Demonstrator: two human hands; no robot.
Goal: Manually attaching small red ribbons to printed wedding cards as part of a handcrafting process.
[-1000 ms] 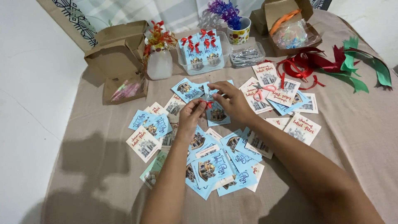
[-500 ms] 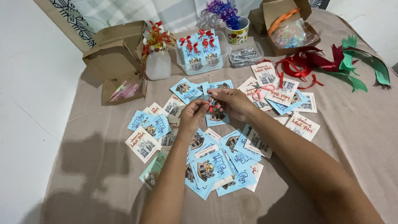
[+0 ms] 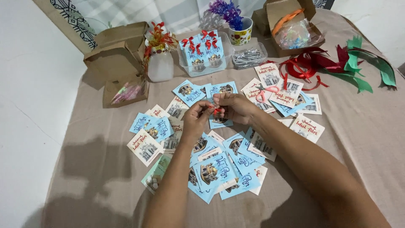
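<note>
Your left hand (image 3: 196, 119) and right hand (image 3: 234, 107) meet over the middle of the table (image 3: 371, 126), fingertips pinched together on a small red ribbon (image 3: 216, 110) that sits right between them. Your fingers cover most of the ribbon, so you cannot tell whether it is knotted or merely held in a loop. Just beneath the ribbon, a blue card (image 3: 221, 121) peeks out below your right hand; most of it is hidden, and whether the ribbon is threaded through it cannot be made out.

Around your hands lie scattered cards (image 3: 219, 171), blue ones and cream ones, overlapping each other under your forearms. Farther back, a clear tray (image 3: 203, 55) holds upright blue cards topped with red bows, and beside it a second clear tray (image 3: 249, 57) holds something silvery, too small to identify. To the right, small scissors (image 3: 265, 90) rest on cream cards, near a tangle of red ribbon strips (image 3: 306, 65) and green ribbon strips (image 3: 371, 67). At the left stands an open brown cardboard box (image 3: 118, 59).
</note>
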